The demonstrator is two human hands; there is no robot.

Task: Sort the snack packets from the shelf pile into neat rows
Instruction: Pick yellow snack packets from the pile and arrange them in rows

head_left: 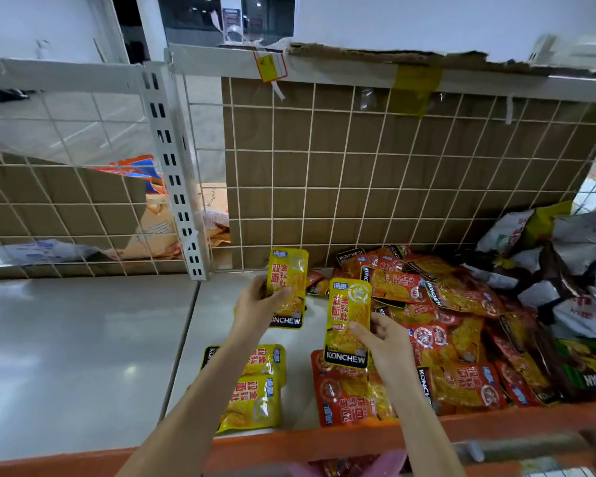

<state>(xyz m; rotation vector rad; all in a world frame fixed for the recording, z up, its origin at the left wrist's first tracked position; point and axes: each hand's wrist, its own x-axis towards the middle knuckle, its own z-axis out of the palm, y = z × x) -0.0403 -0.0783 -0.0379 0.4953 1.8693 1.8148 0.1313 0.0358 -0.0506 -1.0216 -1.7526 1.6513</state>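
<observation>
Left hand (255, 306) fingers gripped one yellow packet (287, 287); right hand (381, 342) fingers pinched another yellow packet (347, 327). Below the left fingers, two yellow packets (255, 387) lay rowed on the shelf (83, 339); red pile (444, 325) right of the right fingers. Mid-sort; next likely needs laying both beside that row.

Left hand (255, 304) holds packet (287, 287) upright at 12 o'clock of two flat packets (255, 387) near shelf (83, 356) front edge. Right hand (382, 342) holds second packet (346, 325), at 3 o'clock of first. Packet pile (444, 321) further toward 3 o'clock. Wire grid (358, 166) behind.
</observation>
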